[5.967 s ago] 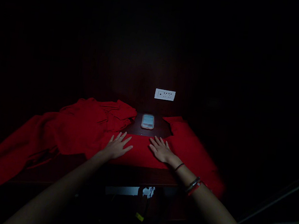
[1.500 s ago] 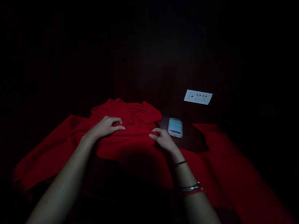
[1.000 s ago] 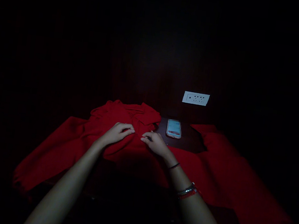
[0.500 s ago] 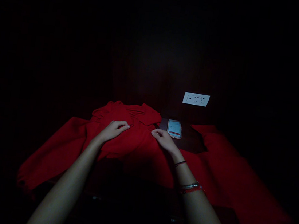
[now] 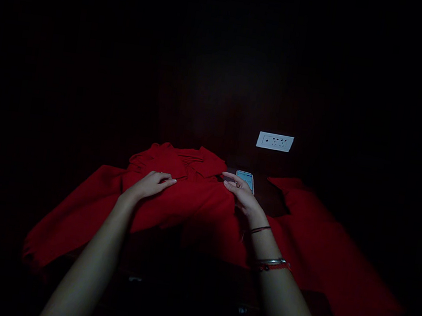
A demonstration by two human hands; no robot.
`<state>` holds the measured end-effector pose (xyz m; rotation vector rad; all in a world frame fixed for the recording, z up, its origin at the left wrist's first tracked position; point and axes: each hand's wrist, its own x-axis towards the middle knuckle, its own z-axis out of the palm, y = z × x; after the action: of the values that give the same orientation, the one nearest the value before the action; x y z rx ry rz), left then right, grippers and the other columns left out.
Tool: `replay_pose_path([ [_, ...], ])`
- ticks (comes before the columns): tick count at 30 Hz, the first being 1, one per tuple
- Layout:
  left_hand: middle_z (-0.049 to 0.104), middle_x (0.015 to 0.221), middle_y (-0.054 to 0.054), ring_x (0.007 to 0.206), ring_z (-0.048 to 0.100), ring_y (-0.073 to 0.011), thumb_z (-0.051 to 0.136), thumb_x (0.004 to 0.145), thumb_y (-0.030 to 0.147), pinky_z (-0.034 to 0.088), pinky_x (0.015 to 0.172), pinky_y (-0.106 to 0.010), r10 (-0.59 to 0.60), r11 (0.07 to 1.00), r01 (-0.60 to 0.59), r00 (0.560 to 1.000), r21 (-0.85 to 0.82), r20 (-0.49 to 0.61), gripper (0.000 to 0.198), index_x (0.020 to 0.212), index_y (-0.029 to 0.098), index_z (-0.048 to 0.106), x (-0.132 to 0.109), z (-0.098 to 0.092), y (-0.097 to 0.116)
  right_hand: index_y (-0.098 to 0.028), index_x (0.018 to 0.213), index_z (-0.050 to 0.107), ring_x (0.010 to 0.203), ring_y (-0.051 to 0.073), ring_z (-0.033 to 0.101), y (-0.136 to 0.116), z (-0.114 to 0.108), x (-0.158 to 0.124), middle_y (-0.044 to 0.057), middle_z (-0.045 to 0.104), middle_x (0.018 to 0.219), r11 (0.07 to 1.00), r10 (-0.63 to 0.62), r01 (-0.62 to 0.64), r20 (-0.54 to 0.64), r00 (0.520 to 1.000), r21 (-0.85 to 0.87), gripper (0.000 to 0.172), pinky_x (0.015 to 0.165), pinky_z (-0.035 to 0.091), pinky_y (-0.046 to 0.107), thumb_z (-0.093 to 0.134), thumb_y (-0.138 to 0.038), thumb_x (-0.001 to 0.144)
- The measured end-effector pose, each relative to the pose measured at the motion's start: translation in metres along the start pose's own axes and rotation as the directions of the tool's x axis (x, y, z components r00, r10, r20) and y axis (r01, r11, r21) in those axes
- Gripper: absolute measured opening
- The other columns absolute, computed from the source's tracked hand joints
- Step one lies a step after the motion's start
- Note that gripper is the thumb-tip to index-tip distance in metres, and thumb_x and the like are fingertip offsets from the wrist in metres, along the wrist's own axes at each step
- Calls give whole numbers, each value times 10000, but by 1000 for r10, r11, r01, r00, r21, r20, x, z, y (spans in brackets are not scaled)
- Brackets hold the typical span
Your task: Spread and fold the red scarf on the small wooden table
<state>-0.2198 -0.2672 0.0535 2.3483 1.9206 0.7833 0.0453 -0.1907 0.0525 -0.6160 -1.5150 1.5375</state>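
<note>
A red garment [image 5: 197,205] lies across a dark table, its cloth bunched at the back. A sleeve-like part [image 5: 71,212] spreads out to the left. Thumb and fingers closed, my left hand [image 5: 153,184] grips a fold of the garment near its middle. My right hand [image 5: 243,193] is at the garment's right edge, with its fingers apart and the thumb away from the forefinger. Just behind my right hand lies a phone [image 5: 247,179] with a lit screen, partly covered by that hand.
More red cloth [image 5: 324,245] stretches to the right and down toward the near right corner. A white socket plate [image 5: 275,141] is on the dark wall behind the table. Most of the surroundings are too dark to make out.
My right hand has moved slightly right and its fingers have spread from a pinch. My left hand has shifted a little left, and the garment's front cloth is smoother between the hands.
</note>
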Motion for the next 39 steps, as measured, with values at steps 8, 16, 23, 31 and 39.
replay_pose_path([
  [8, 619, 842, -84, 774, 557, -193, 288, 810, 408, 393, 707, -271, -189, 948, 256, 931, 190, -310, 394, 852, 149, 583, 31, -42, -15, -149, 1026, 492, 507, 69, 426, 21, 2, 10, -64, 472, 568, 968, -52, 58, 31, 998, -243, 405, 521, 349, 204, 569, -240, 639],
  [16, 425, 1165, -206, 1054, 409, -326, 400, 772, 238, 273, 855, -491, -314, 677, 409, 912, 611, -263, 345, 1075, 113, 509, 13, -48, 7, -140, 1106, 463, 772, 123, 507, 49, 13, 10, 35, 553, 847, 745, -137, 225, 187, 973, -627, 425, 748, 386, 274, 531, -224, 695],
  [23, 232, 1339, -140, 1205, 238, -267, 375, 762, 525, 277, 922, -423, 45, 955, -141, 938, 260, 343, 594, 1261, 211, 302, -42, 27, 47, -173, 1093, 477, 844, 145, 498, 52, 22, 6, 58, 552, 937, 621, -165, 225, 156, 974, -750, 403, 799, 365, 292, 466, -90, 698],
  [31, 404, 1232, -47, 1098, 403, -202, 469, 762, 262, 358, 880, -324, 281, 871, -390, 895, 298, 347, 516, 1249, 292, 300, -72, 9, 54, -159, 998, 525, 603, 77, 451, 56, 22, 28, -37, 493, 660, 793, -122, 156, 97, 988, -589, 341, 598, 376, 199, 498, -115, 661],
  [39, 340, 1241, -17, 1053, 429, -164, 426, 640, 15, 395, 827, -260, 301, 836, -455, 847, 305, 438, 739, 1265, 349, 214, -67, 10, 63, -120, 927, 548, 417, 40, 334, 20, 23, 35, -88, 425, 478, 893, 106, -58, 83, 991, -446, 326, 425, 263, 161, 506, -59, 609],
])
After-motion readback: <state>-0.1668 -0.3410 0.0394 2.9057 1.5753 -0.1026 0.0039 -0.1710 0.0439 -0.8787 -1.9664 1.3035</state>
